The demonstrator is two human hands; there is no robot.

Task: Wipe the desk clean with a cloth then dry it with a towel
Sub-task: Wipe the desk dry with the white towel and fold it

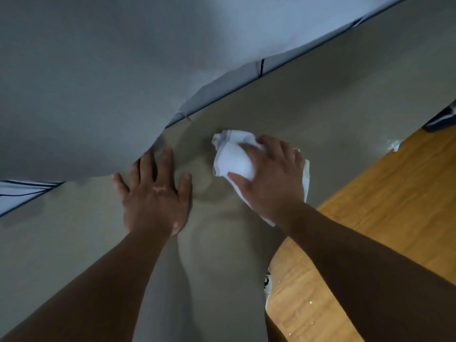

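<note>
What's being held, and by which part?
The white cloth, bunched, by its middle, in the right grip. The left grip lies flat on the desk, holding nothing.

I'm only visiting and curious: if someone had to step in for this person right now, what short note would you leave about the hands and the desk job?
Left hand: open, flat on the smooth beige desk top, fingertips at the edge of a large grey sheet.
Right hand: grips a crumpled white cloth, pressed on the desk beside the left hand.
Done: wiping is under way; how much is covered cannot be told.
Left: finish wiping, then dry. No second towel is in view.
</note>
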